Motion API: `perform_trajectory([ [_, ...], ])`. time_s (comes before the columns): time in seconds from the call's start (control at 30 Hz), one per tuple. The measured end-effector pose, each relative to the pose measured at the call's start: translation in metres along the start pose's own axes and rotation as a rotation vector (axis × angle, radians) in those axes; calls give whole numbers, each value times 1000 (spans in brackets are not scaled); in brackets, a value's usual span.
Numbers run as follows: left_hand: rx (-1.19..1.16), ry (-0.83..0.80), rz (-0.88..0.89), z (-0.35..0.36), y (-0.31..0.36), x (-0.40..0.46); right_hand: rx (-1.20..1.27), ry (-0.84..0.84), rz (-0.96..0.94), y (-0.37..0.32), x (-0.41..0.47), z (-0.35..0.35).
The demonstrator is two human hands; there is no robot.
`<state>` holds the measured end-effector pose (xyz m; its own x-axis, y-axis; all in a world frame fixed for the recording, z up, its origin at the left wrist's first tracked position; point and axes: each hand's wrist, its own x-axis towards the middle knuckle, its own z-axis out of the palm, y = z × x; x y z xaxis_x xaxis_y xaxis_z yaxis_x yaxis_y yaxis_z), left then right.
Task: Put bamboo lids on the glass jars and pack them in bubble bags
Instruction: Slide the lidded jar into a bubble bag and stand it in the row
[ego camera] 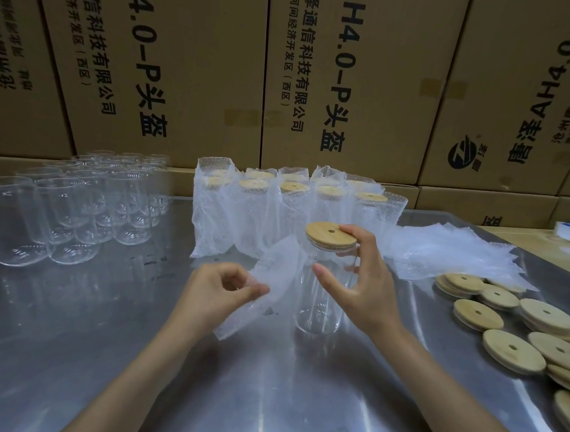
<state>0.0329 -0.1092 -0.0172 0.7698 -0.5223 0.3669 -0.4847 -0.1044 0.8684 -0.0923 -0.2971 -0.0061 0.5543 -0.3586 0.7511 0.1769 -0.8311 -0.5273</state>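
My right grip [356, 279] curls around the round bamboo lid [330, 235] capping the clear glass jar [322, 303] standing mid-table [72, 337]; my left grip [220, 288] pinches a translucent bubble bag [270, 281] just beside it.

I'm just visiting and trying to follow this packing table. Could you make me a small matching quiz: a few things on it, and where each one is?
Things:
1. empty glass jars
2. loose bamboo lids
3. bagged jars
4. single bubble bag

Places:
A. pinched in the left hand
B. standing in rows at the back middle of the table
C. grouped on the table's left side
D. lying scattered on the table's right side

Pairs: 1-C, 2-D, 3-B, 4-A
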Motion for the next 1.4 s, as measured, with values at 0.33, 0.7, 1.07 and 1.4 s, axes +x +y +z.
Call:
perform_trajectory([
  [0.33,-192,115,-2,-6,5,4,-22,37,12,1,0,0],
  [0.7,-492,78,-334,-49,10,12,-41,202,109,11,1,-1],
  [1.07,659,252,132,-27,-17,1,167,362,402,24,10,-4],
  [1.4,818,-123,-111,32,-11,-10,940,233,972,26,12,-1],
])
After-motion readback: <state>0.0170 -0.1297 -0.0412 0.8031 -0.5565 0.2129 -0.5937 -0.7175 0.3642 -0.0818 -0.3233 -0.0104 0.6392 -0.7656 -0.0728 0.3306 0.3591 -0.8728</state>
